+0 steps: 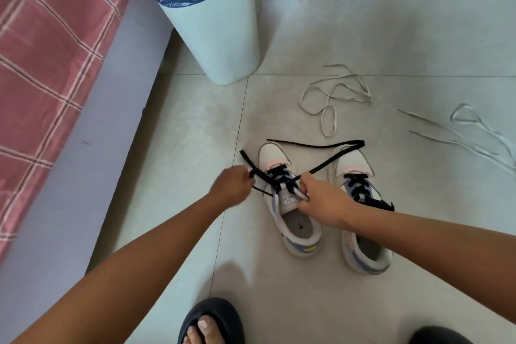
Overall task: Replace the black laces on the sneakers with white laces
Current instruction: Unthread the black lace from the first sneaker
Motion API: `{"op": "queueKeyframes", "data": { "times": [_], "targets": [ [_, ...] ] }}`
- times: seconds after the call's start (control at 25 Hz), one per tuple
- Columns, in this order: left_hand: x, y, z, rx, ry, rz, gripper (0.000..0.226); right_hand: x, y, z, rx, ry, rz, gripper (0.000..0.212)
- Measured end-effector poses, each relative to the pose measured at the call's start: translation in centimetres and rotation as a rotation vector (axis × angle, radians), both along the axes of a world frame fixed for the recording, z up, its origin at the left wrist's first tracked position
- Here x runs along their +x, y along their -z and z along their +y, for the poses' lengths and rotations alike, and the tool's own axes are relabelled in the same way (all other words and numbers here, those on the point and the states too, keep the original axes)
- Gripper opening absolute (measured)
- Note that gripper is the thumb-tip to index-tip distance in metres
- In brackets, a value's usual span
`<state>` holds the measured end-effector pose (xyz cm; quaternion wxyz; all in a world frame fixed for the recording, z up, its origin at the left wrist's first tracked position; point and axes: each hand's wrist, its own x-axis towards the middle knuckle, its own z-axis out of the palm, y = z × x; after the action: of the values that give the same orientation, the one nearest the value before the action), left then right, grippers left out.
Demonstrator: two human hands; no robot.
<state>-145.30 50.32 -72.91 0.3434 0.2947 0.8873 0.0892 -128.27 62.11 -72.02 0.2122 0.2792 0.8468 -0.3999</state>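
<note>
Two white sneakers stand side by side on the tiled floor, toes pointing away from me. The left sneaker (290, 204) has its black lace (321, 145) untied, with long ends trailing past both toes. My left hand (233, 186) grips one lace end beside that shoe. My right hand (321, 201) pinches the other strand and holds the tongue loop. The right sneaker (363, 218) is still laced in black, partly hidden by my right forearm. Two white laces lie loose on the floor, one (332, 95) beyond the shoes and another (474, 134) at the far right.
A pale bin (223, 42) with a blue liner stands beyond the shoes to the left. A bed with a red checked cover (42, 50) runs along the left side. My feet in dark slippers (212, 321) are at the bottom edge.
</note>
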Motion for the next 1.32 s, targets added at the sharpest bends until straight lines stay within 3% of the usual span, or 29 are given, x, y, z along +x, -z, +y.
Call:
{"op": "queueKeyframes", "data": {
  "times": [0.08,0.16,0.24,0.44,0.56,0.76,0.88,1.04,1.2,1.32],
  "targets": [
    [-2.8,0.1,-0.8,-0.137,0.153,0.408,0.007,0.0,0.1,-0.3,-0.002,0.003,-0.012,0.020],
    [-5.9,0.1,-1.4,-0.322,0.240,0.638,0.023,-0.2,0.2,-0.4,0.005,0.014,-0.013,0.020],
    [-8.7,0.4,-1.9,-0.448,0.187,0.676,0.035,-0.1,0.4,-0.4,-0.014,0.035,-0.010,0.021],
    [-11.6,1.8,-3.3,-0.642,0.235,0.727,0.038,0.3,0.4,0.2,-0.070,0.078,-0.013,0.028],
    [-12.7,1.7,-4.2,-0.606,0.201,0.629,0.031,1.0,0.3,0.1,-0.096,0.099,-0.022,0.022],
    [-4.8,0.5,-2.2,-0.112,0.243,0.204,0.018,1.1,0.6,0.9,-0.164,0.294,0.069,0.011],
    [1.3,-1.5,-1.8,0.085,0.202,-0.034,0.028,-0.1,0.3,1.4,-0.088,0.185,0.061,0.011],
    [7.0,-0.7,-1.9,-0.144,0.304,-0.061,0.044,-1.8,0.2,1.4,-0.009,0.042,-0.005,0.014],
    [9.0,0.4,-1.6,-0.142,0.114,-0.134,0.019,-2.0,-0.2,1.3,0.100,-0.160,0.010,0.011],
    [8.4,0.5,-2.0,-0.111,0.039,-0.129,0.016,-1.9,-0.5,1.5,0.281,-0.333,0.066,0.009]
  ]
}}
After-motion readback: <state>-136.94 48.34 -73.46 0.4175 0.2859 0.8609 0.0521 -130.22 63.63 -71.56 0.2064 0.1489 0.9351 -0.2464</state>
